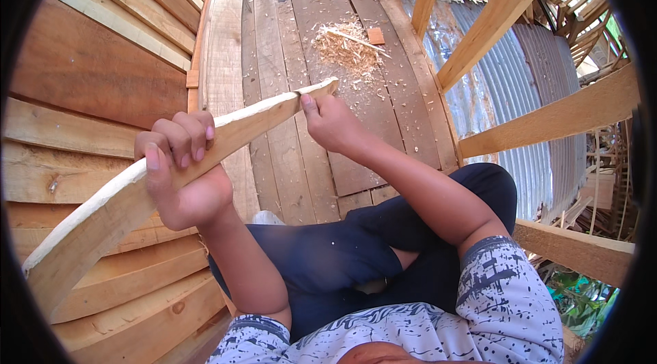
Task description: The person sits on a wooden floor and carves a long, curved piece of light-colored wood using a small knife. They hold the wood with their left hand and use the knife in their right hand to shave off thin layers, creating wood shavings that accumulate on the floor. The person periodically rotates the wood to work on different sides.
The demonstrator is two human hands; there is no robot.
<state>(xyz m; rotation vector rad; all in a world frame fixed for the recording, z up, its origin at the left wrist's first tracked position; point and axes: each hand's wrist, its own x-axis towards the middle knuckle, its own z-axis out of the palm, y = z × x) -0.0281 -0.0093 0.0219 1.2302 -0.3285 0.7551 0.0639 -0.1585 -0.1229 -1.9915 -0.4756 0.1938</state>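
A long curved piece of pale wood (pixel 102 210) runs from the lower left up to a narrow tip near the middle. My left hand (pixel 181 172) is wrapped around its middle, fingers curled over the top edge. My right hand (pixel 328 121) pinches the thin end near the tip, thumb on top. The piece is held in the air above my lap, over the plank floor. My legs in dark trousers (pixel 356 254) are folded under it.
A pile of wood shavings (pixel 349 49) and a small wooden block (pixel 376 36) lie on the plank floor (pixel 287 90) ahead. A plank wall (pixel 89 76) rises on the left. Slanted timber beams (pixel 493 21) and corrugated metal sheet (pixel 506 90) stand to the right.
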